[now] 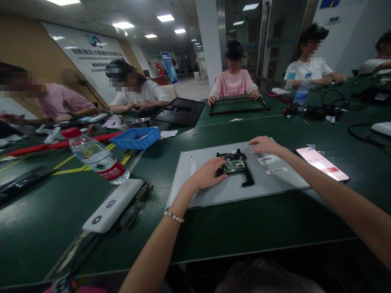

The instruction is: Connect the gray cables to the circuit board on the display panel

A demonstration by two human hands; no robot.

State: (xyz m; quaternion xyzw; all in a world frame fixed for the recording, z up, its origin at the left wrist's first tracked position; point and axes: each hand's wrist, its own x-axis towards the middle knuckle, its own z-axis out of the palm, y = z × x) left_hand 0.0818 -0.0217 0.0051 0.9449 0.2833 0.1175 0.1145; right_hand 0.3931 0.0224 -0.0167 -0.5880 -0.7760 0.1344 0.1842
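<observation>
A flat grey display panel [207, 194] with white labels lies on the green table in front of me. On it rests a black plastic bracket [249, 178] carrying a green circuit board [234, 164]. My left hand [209, 174] grips the bracket's left side, thumb near me and fingers along the far side; its fingertips partly cover that end. Over the panel's far right part is my right hand [265, 145], fingers apart and slightly bent near the far edge, with nothing visible in them. It is separate from the bracket.
Left of the panel are a white power bank [114, 205], glasses [136, 205], a water bottle [97, 156] and a blue basket [136, 138]. A lit phone [323, 163] lies to the right. Across the table, a person holds a black rectangular frame [240, 110]; other people sit nearby.
</observation>
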